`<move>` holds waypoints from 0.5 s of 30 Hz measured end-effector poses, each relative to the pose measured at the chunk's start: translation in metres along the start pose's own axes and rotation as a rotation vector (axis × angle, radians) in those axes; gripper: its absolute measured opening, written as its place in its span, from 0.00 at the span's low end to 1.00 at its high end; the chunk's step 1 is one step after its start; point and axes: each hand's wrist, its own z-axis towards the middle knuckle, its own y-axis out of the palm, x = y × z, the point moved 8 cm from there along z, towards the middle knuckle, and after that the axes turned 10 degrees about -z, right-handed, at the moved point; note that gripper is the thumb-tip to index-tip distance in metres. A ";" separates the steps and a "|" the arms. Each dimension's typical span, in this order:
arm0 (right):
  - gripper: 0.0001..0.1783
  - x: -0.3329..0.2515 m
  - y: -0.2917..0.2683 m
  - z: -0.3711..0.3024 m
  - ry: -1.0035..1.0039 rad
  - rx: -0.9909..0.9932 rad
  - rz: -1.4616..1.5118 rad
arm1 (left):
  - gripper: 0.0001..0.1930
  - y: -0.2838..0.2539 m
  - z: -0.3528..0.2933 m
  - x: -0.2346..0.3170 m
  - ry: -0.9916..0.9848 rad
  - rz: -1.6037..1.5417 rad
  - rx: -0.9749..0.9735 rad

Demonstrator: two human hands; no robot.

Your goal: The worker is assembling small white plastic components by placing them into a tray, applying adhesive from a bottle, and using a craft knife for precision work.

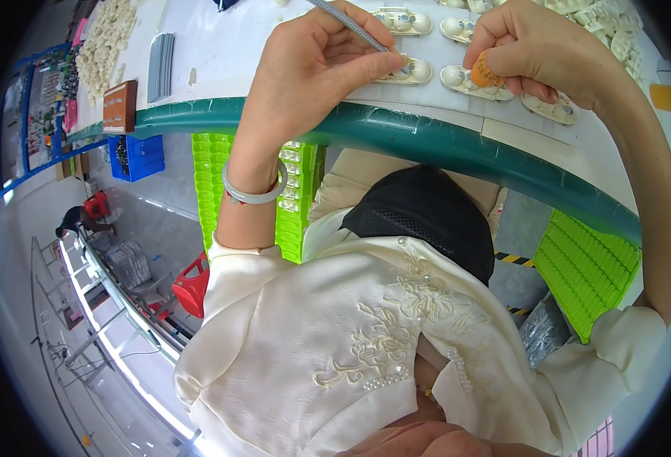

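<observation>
My left hand (313, 68), with a pale bangle on its wrist, pinches a thin grey metal rod (351, 24). The rod's tip rests on a cream plastic part (413, 71) on the white table top (221, 53). My right hand (537, 49) has an orange cover (486, 73) on one fingertip. It holds down a second cream part (465, 81) just right of the first. More such parts (404, 20) lie in rows beyond both hands.
The table has a green front edge (427, 141), with green ribbed trays (212, 175) (587, 266) below it. A grey strip stack (160, 67), a brown box (120, 107) and a heap of cream parts (107, 38) lie at left. A blue bin (137, 156) and a red stool (192, 286) stand lower left.
</observation>
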 end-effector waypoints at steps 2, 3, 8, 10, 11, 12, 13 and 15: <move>0.08 -0.004 0.000 -0.006 0.012 0.011 -0.008 | 0.09 0.005 0.002 0.002 -0.002 0.006 -0.028; 0.08 -0.005 -0.001 -0.007 0.022 0.021 -0.015 | 0.09 0.005 0.002 0.002 -0.002 0.006 -0.024; 0.09 -0.005 0.000 -0.004 0.033 0.002 -0.003 | 0.09 0.003 0.004 0.005 0.032 0.106 -0.015; 0.09 -0.005 0.001 -0.005 0.033 -0.006 0.000 | 0.09 0.004 0.005 0.005 0.039 0.091 -0.023; 0.09 -0.004 0.001 -0.005 0.051 0.000 -0.018 | 0.09 0.004 0.005 0.005 0.046 0.077 -0.027; 0.09 -0.004 0.000 -0.005 0.066 0.004 -0.038 | 0.09 0.003 0.005 0.005 0.045 0.077 -0.027; 0.09 -0.004 0.000 -0.005 0.066 0.002 -0.038 | 0.09 0.004 0.005 0.005 0.039 0.098 -0.041; 0.09 -0.005 0.000 -0.004 0.057 -0.004 -0.028 | 0.09 0.006 0.004 0.005 0.033 0.118 -0.056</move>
